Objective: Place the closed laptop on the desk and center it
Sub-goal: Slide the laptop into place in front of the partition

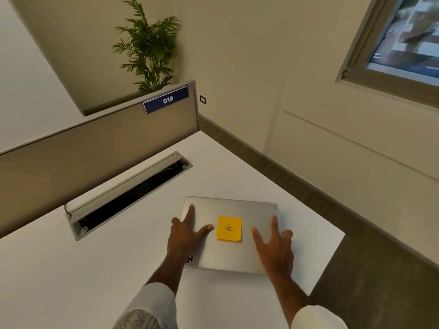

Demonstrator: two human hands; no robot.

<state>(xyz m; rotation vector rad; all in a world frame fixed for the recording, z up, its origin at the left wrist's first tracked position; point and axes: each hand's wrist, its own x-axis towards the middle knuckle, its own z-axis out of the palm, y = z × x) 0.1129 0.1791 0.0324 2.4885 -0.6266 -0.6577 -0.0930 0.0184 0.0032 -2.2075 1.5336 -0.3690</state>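
Note:
A closed silver laptop lies flat on the white desk, toward the desk's right side. A yellow sticky note with a handwritten mark is stuck to the middle of its lid. My left hand rests on the lid's left part, fingers spread, with one finger curled over the left edge. On the right part lies my right hand, also spread, one finger hooked over the right edge. Both hands hold the laptop from above.
An open cable tray with a raised flap is cut into the desk at the back left. Behind it stands a beige partition with a blue "018" label. The desk's right edge lies close to the laptop. A plant and window are beyond.

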